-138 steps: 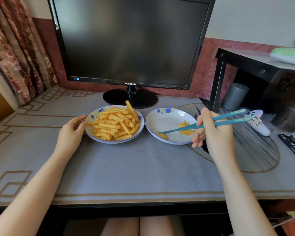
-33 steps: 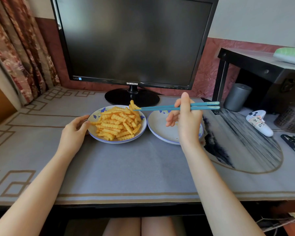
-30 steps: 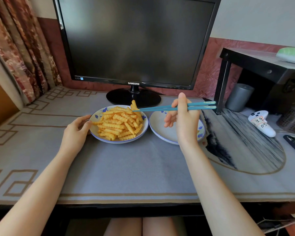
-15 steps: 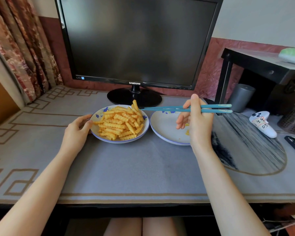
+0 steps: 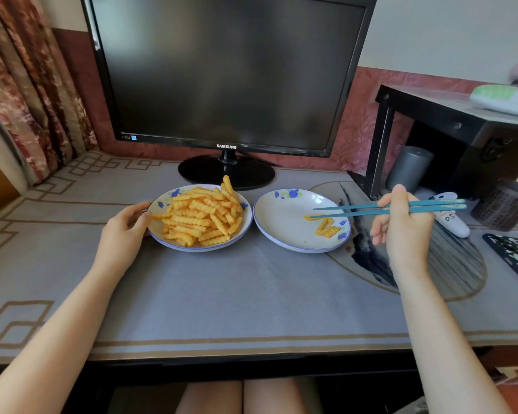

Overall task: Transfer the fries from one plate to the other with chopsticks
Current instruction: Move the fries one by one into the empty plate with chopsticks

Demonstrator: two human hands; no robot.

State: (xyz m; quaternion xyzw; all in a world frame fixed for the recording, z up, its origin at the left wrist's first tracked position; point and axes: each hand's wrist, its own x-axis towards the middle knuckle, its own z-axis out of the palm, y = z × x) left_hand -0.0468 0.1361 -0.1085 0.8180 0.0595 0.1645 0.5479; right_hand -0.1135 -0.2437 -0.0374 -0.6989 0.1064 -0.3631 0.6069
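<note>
Since half a second ago the right hand [image 5: 401, 231] has carried the chopsticks [image 5: 356, 209] rightward, from the far edge of the heaped fries [image 5: 204, 216] to over the right plate [image 5: 281, 216]. Two plates stand side by side, almost touching, near one monitor [image 5: 228, 70]. The left plate [image 5: 192, 248] bears the heap; the right one holds a few fries [image 5: 328, 230] at its right side. The right hand, just right of that plate, grips both teal chopsticks, tips slightly apart; one fry [image 5: 311, 217] lies at the lower tip, held or resting cannot be told. The left hand [image 5: 123, 231] curls round the left plate's left rim, as before.
</note>
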